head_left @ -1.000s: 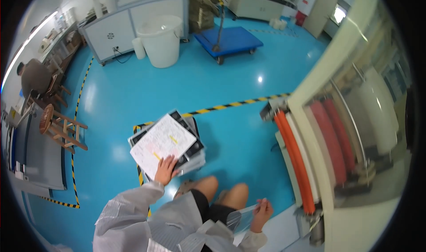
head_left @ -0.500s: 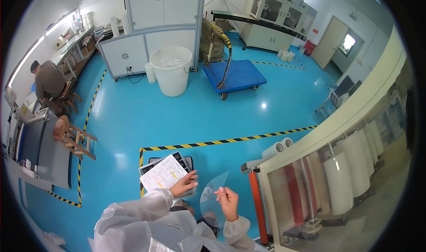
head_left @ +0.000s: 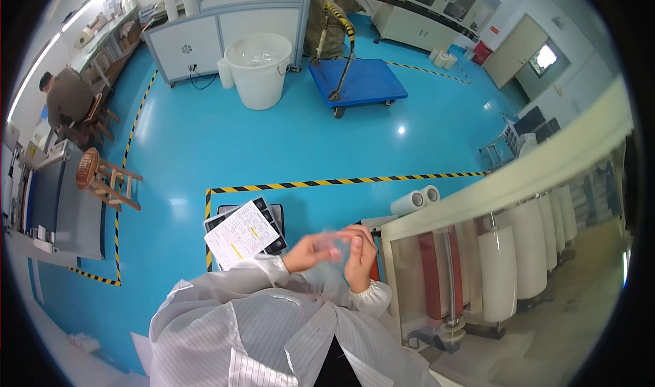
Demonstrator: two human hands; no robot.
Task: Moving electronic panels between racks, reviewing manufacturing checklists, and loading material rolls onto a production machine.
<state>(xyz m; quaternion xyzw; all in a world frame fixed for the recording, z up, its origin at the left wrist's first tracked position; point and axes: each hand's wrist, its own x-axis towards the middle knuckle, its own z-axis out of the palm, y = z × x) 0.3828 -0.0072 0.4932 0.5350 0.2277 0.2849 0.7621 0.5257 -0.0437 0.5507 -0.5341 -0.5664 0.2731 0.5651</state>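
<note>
In front of my body, my two hands are close together, with a piece of clear plastic film [head_left: 333, 237] bunched between them. My right hand [head_left: 361, 256] grips the film, its fingers curled toward the left. My left hand [head_left: 308, 252] meets it from the other side, its fingers closed on the film and a little blurred by motion. Part of the film is hard to make out against my pale sleeves. Just beyond my left hand, a sheet of paper with handwriting and yellow marks [head_left: 240, 235] lies over dark trays [head_left: 272, 225] on a low stand.
On the right stands a machine with a clear cover [head_left: 409, 285] and several rolls [head_left: 499, 276]. Ahead are a white bucket [head_left: 257, 80] and a blue platform cart [head_left: 365, 83]. A wooden stool [head_left: 102, 179] stands at left; beyond it a person [head_left: 68, 95] sits at a bench.
My left hand has moved from beside the paper to meet my right hand. The film, which hung spread out from my right hand, is now gathered between both. The view has tilted downward.
</note>
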